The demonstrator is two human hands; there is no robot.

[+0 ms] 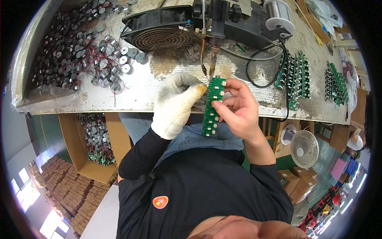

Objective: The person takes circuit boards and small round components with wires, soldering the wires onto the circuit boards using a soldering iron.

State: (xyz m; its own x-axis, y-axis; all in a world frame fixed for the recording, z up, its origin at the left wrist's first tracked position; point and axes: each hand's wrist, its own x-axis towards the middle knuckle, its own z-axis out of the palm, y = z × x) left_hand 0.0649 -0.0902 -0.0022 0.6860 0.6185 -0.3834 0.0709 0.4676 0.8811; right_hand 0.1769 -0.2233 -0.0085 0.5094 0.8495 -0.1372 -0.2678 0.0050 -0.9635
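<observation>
My right hand (240,107), bare, pinches a long green circuit board strip (212,109) between thumb and fingers. Small white connectors run along the strip, which hangs over the table's front edge. My left hand (175,99), in a white glove with a stained fingertip, is closed in a pinch at the strip's upper left edge. What its fingertips hold is too small to make out. Just above the strip's upper end points the tip of a soldering iron (213,65) on a stand. A thin copper-coloured feed tube (203,59) comes down beside it.
Many small round metal motors (79,55) with red wires are heaped at the left. A black fan (159,34) and a solder wire spool (277,14) stand behind the iron. More green board strips (296,75) lie right, past a black cable (254,83). A cardboard box (79,155) stands below left.
</observation>
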